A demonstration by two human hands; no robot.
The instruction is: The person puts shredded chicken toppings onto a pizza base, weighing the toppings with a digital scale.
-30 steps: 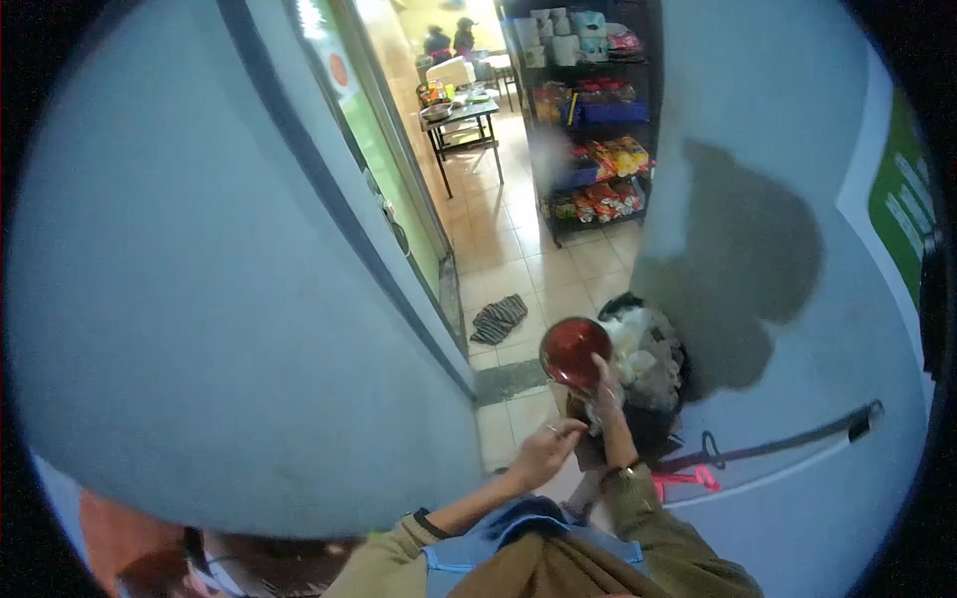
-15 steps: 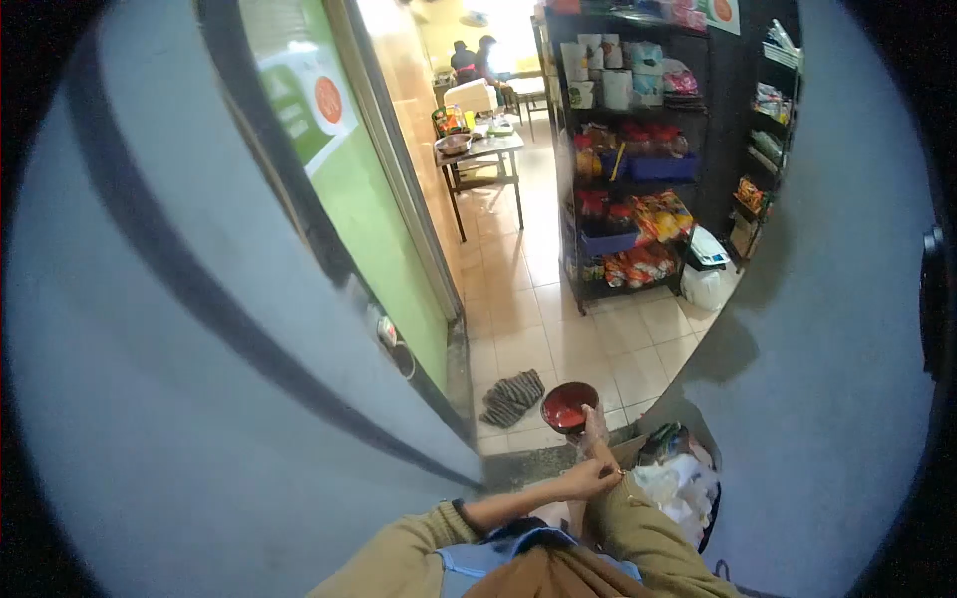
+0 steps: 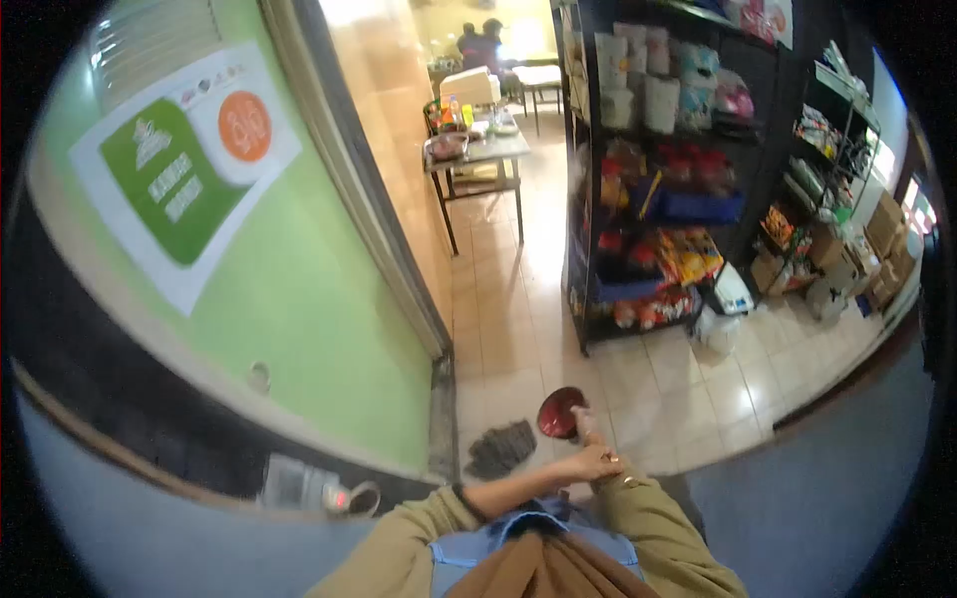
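A dark bowl with a red inside (image 3: 561, 413) is held out low in front of me, tilted. My right hand (image 3: 586, 423) grips the bowl by its near right rim, thumb towards the inside. Across my body reaches my left hand (image 3: 596, 462), its fingers closed at the cuff of my right sleeve (image 3: 630, 482), by the wrist. Just left of the bowl, a crumpled dark striped cloth (image 3: 501, 448) lies on the tiled floor.
A green door (image 3: 329, 289) with a poster stands on the left. Ahead on the right is a black shelf rack (image 3: 588, 259) stocked with packets and rolls. Beyond are a table (image 3: 498, 149), two people, and boxes (image 3: 887, 234) at far right.
My view has moved forward through the doorway, so the poster and the far-right shelves show more fully. The bowl stays in my right hand; the left hand remains at the right cuff.
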